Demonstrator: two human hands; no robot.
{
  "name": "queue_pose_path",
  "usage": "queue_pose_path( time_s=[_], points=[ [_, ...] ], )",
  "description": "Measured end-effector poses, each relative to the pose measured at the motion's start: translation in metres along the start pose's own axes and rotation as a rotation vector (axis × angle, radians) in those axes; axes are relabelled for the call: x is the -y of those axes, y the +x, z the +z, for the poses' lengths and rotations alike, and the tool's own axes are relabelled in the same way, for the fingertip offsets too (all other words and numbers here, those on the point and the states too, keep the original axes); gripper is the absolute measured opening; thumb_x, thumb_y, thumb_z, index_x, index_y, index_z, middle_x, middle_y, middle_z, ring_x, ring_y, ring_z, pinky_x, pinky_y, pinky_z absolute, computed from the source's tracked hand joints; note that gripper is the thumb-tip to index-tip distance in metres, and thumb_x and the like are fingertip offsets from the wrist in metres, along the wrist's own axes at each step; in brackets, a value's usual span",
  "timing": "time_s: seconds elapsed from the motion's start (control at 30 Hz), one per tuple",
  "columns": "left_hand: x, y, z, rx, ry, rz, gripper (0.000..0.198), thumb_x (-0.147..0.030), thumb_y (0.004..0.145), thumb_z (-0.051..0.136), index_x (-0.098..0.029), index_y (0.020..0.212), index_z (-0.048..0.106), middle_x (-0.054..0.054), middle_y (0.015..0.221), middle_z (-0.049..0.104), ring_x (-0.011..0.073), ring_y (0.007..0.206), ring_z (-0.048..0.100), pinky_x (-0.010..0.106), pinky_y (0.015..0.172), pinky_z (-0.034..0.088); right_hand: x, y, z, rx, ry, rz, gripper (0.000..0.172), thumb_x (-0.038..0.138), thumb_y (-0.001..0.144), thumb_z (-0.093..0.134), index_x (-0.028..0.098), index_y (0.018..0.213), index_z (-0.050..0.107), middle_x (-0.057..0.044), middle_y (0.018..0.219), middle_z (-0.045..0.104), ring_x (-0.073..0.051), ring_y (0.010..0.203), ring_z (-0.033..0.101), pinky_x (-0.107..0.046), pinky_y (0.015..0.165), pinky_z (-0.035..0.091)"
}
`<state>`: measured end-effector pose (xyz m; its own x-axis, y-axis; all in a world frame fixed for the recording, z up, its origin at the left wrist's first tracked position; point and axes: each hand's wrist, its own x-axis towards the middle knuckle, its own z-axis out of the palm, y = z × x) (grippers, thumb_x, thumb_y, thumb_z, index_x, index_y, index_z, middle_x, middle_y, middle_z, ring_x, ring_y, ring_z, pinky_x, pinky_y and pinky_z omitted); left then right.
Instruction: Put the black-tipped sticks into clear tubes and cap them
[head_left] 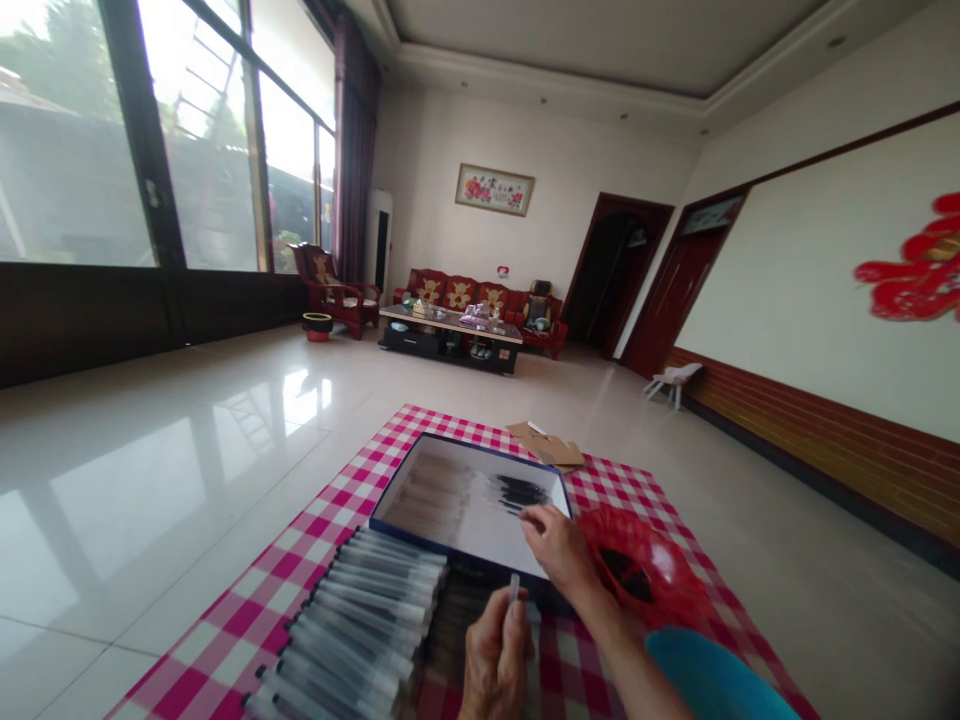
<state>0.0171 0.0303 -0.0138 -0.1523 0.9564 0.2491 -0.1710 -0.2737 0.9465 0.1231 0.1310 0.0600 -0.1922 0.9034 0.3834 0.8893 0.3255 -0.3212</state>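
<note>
Though partly hidden, a translucent tube (514,586)

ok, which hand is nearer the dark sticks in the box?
Right. The right hand is over the box, at the dark sticks; the left hand is short of the box, holding a clear tube.

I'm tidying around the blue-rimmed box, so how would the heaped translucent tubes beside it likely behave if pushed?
The translucent tubes look slender and round, so loose ones would probably roll. Their straight lengths suggest they're fairly stiff. Stacked closely together, several might slide along with one.
</note>
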Motion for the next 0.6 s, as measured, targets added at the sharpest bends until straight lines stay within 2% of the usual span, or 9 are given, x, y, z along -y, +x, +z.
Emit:
queue_pose_path(
  time_s=[0.13, 0.33, 0.47, 0.6],
  points=[
    [0.009, 0.0, 0.001, -0.046, 0.045, -0.012, 0.052, -0.06, 0.087, 0.042, -0.017, 0.097, 0.067, -0.003, 0.047, 0.047, 0.0097, 0.043, 0.042, 0.018, 0.044, 0.039, -0.015, 0.046, 0.029, 0.14, -0.105, -0.024, 0.022, 0.009, 0.074, 0.055, 0.019, 0.079, 0.074, -0.006, 0.08, 0.072, -0.019, 0.08, 0.067, -0.024, 0.075, 0.047],
    [0.016, -0.001, -0.002, -0.089, 0.139, -0.078, 0.048, -0.061, 0.084, 0.045, -0.022, 0.1, 0.068, 0.0, 0.052, 0.054, 0.0141, 0.048, 0.051, 0.022, 0.049, 0.046, -0.022, 0.066, 0.055, 0.23, -0.19, -0.016, 0.019, 0.009, 0.073, 0.056, 0.02, 0.071, 0.072, -0.006, 0.079, 0.071, -0.02, 0.079, 0.067, -0.025, 0.07, 0.045],
    [0.017, -0.003, -0.001, -0.067, 0.151, -0.06, 0.045, -0.059, 0.085, 0.046, -0.024, 0.103, 0.069, 0.001, 0.052, 0.055, 0.0156, 0.048, 0.053, 0.024, 0.05, 0.048, -0.02, 0.069, 0.061, 0.223, -0.184, 0.016, 0.017, 0.007, 0.072, 0.057, 0.018, 0.064, 0.067, -0.007, 0.075, 0.069, -0.02, 0.075, 0.066, -0.025, 0.066, 0.043],
    [0.016, -0.003, -0.002, -0.068, 0.158, 0.003, 0.046, -0.057, 0.086, 0.047, -0.023, 0.11, 0.067, 0.001, 0.054, 0.057, 0.0156, 0.05, 0.054, 0.024, 0.051, 0.049, -0.013, 0.069, 0.047, 0.118, -0.1, 0.009, 0.012, 0.011, 0.076, 0.055, 0.017, 0.07, 0.064, -0.008, 0.08, 0.068, -0.019, 0.078, 0.065, -0.026, 0.071, 0.044]
  ],
)
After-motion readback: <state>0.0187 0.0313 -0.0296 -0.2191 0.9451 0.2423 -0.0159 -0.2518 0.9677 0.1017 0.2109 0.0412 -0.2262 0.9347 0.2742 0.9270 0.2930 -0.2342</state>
